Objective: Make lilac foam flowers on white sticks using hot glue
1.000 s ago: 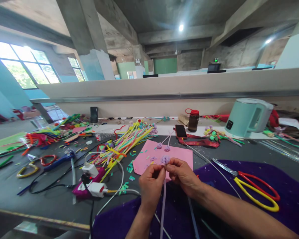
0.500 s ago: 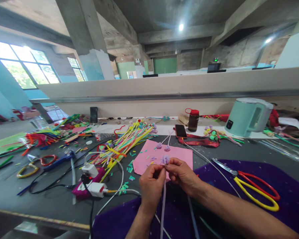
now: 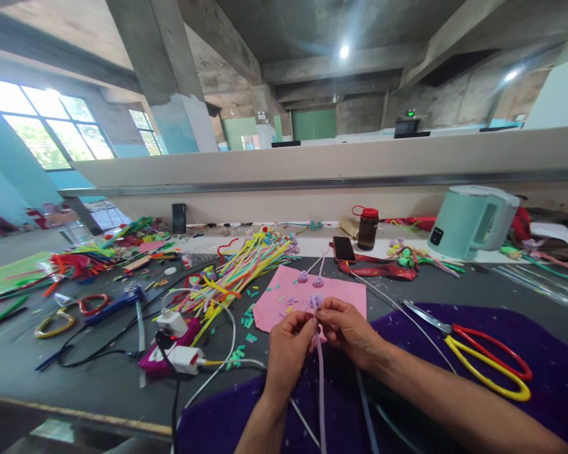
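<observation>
Left hand: I see my left hand closed, thumb and fingertips pinched on the lilac pipe cleaner just under its curled head.
Right hand: my right hand is closed too, fingers pinched on the same stem from the other side, touching the left hand's fingertips.
Curled head: the lilac flower bud sits just above both pinches, upright, in front of the pink sheet.
Stem: it hangs straight down between my wrists, over the purple cloth, and runs out of the bottom edge.
Pink sheet: the pink sheet lies flat on the grey table just beyond my hands; 2 finished lilac buds lie at its far edge, with small green and yellow offcuts scattered on it.
Scissors: the red and yellow scissors lie on the purple cloth to my right, well apart from the hands, blades pointing left.
Pipe cleaner pile: a multicoloured bundle of pipe cleaners lies left of the pink sheet.
Chargers: white plugs with cables sit near my left hand, on the table.
Far edge: a black phone, a brown bottle with a red cap and a pale green kettle.
</observation>
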Demonstrator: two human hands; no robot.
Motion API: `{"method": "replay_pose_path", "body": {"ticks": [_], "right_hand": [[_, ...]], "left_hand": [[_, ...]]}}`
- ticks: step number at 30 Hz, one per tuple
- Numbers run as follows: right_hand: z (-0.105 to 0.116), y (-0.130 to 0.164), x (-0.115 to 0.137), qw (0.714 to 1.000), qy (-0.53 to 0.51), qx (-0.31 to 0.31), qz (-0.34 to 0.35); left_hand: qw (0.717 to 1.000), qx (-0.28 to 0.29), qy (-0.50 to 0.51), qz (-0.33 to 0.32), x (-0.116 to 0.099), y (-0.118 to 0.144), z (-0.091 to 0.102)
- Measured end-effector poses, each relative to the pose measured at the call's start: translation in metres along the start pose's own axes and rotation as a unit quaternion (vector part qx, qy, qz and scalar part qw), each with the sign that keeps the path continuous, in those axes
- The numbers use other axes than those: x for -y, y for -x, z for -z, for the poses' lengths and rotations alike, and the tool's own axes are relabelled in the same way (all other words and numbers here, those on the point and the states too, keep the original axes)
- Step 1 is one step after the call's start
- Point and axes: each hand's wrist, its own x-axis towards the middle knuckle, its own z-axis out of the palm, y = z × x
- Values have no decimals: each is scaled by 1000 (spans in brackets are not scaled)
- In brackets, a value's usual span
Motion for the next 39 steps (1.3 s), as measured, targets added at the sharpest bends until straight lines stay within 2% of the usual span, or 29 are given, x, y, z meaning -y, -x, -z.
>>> {"method": "replay_pose_path", "body": {"ticks": [5,8,16,22,25,29,35,39], "right_hand": [[0,2,0,1000,16,8,3],[-1,3,1,999,37,12,-3],[-1,4,0,999,44,-22,-12],[0,3,-1,1000,21,-20,-12],[1,2,-3,999,25,-21,-12],[3,0,-7,999,28,-29,-21],[4,-1,-8,999,18,-30,-25],[1,3,-3,999,24,-13,-27]], "left_hand": [[999,-23,26,21,-2,-1,0],[999,-39,11,13,-4,-1,1],[981,-99,-134,-102,-3,2,1],[937,-127,-271,-178,1,5,-3],[918,-130,-306,-217,4,5,-4],[906,-129,-314,-252,6,5,-4],[907,-127,-311,-253,5,5,-4],[938,-124,-251,-202,2,4,-1]]}}
